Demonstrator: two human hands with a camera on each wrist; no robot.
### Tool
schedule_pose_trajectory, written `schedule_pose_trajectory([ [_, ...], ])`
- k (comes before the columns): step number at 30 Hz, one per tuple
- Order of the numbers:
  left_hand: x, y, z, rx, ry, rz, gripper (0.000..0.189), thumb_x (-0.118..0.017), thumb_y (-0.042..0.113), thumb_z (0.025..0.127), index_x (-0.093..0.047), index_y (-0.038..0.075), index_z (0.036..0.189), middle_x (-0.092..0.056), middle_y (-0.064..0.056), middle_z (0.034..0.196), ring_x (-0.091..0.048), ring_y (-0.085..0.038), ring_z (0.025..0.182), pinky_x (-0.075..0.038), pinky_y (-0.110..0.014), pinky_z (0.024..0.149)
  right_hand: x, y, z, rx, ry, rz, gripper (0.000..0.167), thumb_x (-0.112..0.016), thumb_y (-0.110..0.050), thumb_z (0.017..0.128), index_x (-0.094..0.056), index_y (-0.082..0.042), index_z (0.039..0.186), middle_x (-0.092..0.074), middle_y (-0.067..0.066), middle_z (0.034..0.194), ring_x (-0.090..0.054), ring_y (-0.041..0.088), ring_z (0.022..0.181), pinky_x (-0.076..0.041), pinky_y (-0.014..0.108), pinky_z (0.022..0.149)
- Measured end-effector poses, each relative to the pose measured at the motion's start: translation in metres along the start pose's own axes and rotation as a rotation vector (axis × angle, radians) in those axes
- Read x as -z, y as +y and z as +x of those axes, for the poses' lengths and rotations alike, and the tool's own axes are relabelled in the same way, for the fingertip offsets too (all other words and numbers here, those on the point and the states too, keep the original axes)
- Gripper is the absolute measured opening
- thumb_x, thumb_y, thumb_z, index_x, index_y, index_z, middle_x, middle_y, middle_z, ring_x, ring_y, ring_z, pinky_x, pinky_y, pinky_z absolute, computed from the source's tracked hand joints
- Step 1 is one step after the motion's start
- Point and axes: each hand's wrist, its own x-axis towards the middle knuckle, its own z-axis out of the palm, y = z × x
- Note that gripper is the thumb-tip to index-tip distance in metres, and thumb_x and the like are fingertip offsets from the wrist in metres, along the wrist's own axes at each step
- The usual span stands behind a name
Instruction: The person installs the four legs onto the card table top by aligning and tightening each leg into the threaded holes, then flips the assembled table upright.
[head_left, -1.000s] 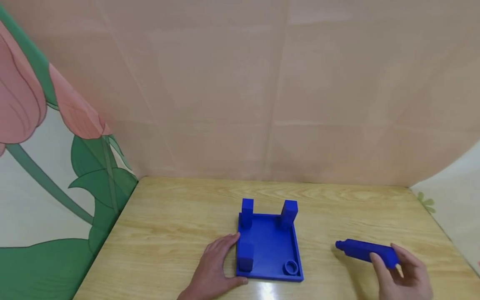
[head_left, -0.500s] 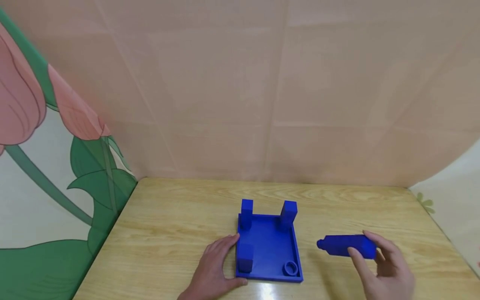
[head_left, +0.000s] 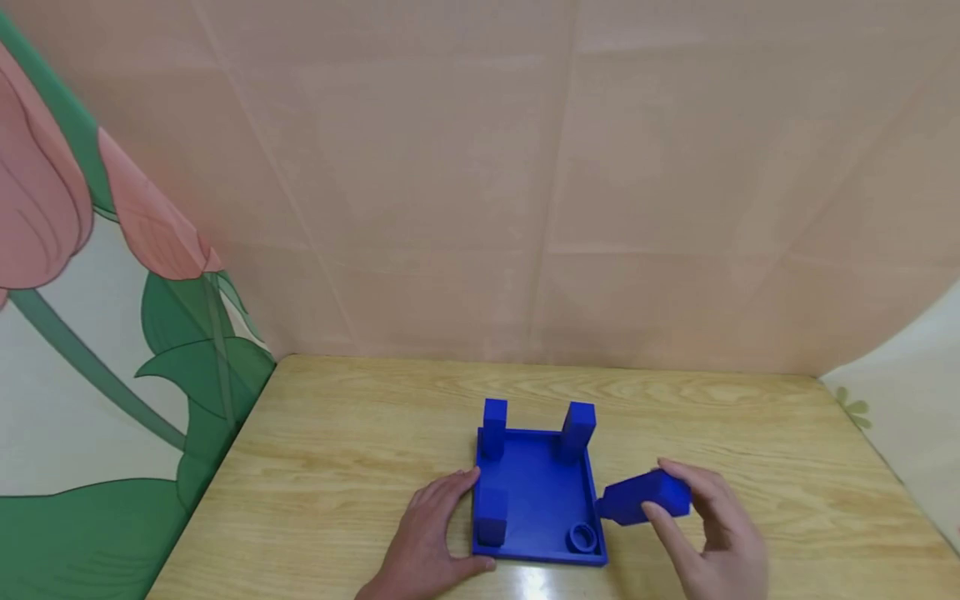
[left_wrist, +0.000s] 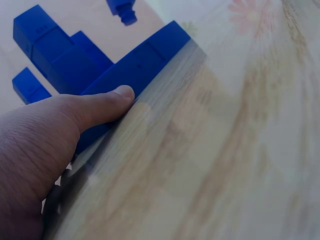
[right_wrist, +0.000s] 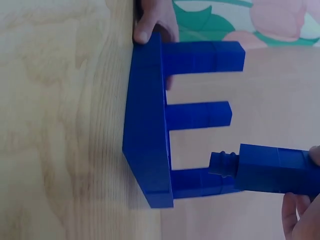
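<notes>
The left hand (head_left: pixel 427 533) clasps the near-left corner of the tray (head_left: pixel 536 500), apparently steadying it, while the right hand (head_left: pixel 720 533) pinches the post (head_left: pixel 637 498) by its plain end, leaving its ridged tip (right_wrist: pixel 223 164) free near the tray's right edge.

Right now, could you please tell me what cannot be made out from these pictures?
Right wrist view: rear end of the blue threaded leg, cut off by the right edge.
Right wrist view: blue round socket, hidden behind the blue shallow tray.
Left wrist view: marking on the nearest blue square post, too small.
</notes>
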Motion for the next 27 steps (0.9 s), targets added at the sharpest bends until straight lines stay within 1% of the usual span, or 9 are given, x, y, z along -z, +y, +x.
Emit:
schedule_pose_trajectory([
  [2, 0.0, 0.0, 0.0, -0.002, 0.002, 0.002, 0.113, -0.097, 0.063, 0.076, -0.047, 0.024, 0.169, -0.058, 0.003, 0.164, -0.055, -0.026, 0.149, -0.048, -0.055, 0.121, -0.003, 0.001, -0.002, 0.017, -0.037, -0.037, 0.046, -0.085, 0.016, 0.088, -0.062, 0.03, 0.125, -0.074, 0.014, 0.128, -0.071, 0.016, 0.118, -0.057, 0.021, 0.107],
  [4, 0.0, 0.0, 0.0, -0.005, 0.006, 0.005, 0.113, -0.098, 0.063, 0.075, -0.048, 0.024, 0.169, -0.058, 0.003, 0.164, -0.055, -0.026, 0.149, -0.048, -0.055, 0.121, -0.006, -0.001, -0.003, 0.007, -0.07, -0.106, 0.047, -0.086, 0.019, 0.085, -0.065, 0.026, 0.126, -0.074, 0.013, 0.127, -0.071, 0.014, 0.117, -0.058, 0.02, 0.106],
  [6, 0.0, 0.0, 0.0, -0.002, 0.001, 0.008, 0.113, -0.097, 0.063, 0.075, -0.047, 0.025, 0.169, -0.058, 0.003, 0.164, -0.055, -0.026, 0.149, -0.048, -0.055, 0.121, -0.008, -0.004, -0.006, -0.017, -0.099, -0.192, 0.053, -0.085, 0.025, 0.079, -0.068, 0.021, 0.128, -0.074, 0.011, 0.125, -0.071, 0.012, 0.115, -0.058, 0.017, 0.102],
  [9, 0.0, 0.0, 0.0, 0.001, -0.004, 0.009, 0.113, -0.097, 0.063, 0.075, -0.047, 0.025, 0.17, -0.058, 0.003, 0.164, -0.055, -0.026, 0.149, -0.048, -0.055, 0.121, -0.011, -0.006, -0.009, -0.04, -0.131, -0.268, 0.065, -0.085, 0.032, 0.07, -0.071, 0.014, 0.131, -0.074, 0.01, 0.122, -0.071, 0.009, 0.111, -0.058, 0.013, 0.096],
  [12, 0.0, 0.0, 0.0, 0.003, -0.004, 0.008, 0.113, -0.098, 0.062, 0.075, -0.047, 0.025, 0.17, -0.058, 0.003, 0.164, -0.055, -0.026, 0.149, -0.048, -0.055, 0.121, -0.013, -0.004, -0.012, -0.029, -0.146, -0.279, 0.065, -0.087, 0.029, 0.07, -0.072, 0.012, 0.131, -0.074, 0.011, 0.121, -0.07, 0.008, 0.109, -0.058, 0.011, 0.093],
  [15, 0.0, 0.001, 0.0, 0.0, -0.001, 0.01, 0.113, -0.097, 0.062, 0.076, -0.046, 0.025, 0.17, -0.057, 0.004, 0.164, -0.055, -0.026, 0.149, -0.048, -0.056, 0.121, -0.014, -0.003, -0.013, -0.021, -0.157, -0.298, 0.064, -0.089, 0.026, 0.07, -0.074, 0.01, 0.13, -0.074, 0.011, 0.12, -0.07, 0.007, 0.109, -0.057, 0.01, 0.093],
  [19, 0.0, 0.002, 0.0, -0.012, 0.01, 0.015, 0.114, -0.098, 0.062, 0.075, -0.047, 0.024, 0.17, -0.057, 0.003, 0.165, -0.055, -0.027, 0.149, -0.048, -0.055, 0.121, -0.015, -0.006, -0.013, -0.074, -0.174, -0.382, 0.07, -0.089, 0.027, 0.067, -0.077, 0.002, 0.131, -0.075, 0.004, 0.121, -0.069, 0.002, 0.111, -0.054, 0.009, 0.096],
  [21, 0.0, 0.002, 0.0, -0.019, 0.018, 0.018, 0.114, -0.098, 0.062, 0.074, -0.048, 0.023, 0.169, -0.057, 0.003, 0.165, -0.055, -0.027, 0.149, -0.048, -0.055, 0.121, -0.015, -0.007, -0.013, -0.084, -0.186, -0.411, 0.071, -0.09, 0.027, 0.066, -0.078, 0.0, 0.131, -0.075, 0.003, 0.12, -0.068, 0.001, 0.112, -0.053, 0.008, 0.097],
  [27, 0.0, 0.001, -0.001, -0.019, 0.023, 0.017, 0.114, -0.098, 0.062, 0.075, -0.047, 0.023, 0.169, -0.058, 0.003, 0.164, -0.055, -0.026, 0.149, -0.048, -0.055, 0.12, -0.015, -0.002, -0.013, -0.057, -0.2, -0.422, 0.073, -0.09, 0.026, 0.065, -0.078, -0.001, 0.131, -0.076, 0.006, 0.12, -0.068, 0.0, 0.112, -0.053, 0.008, 0.098],
])
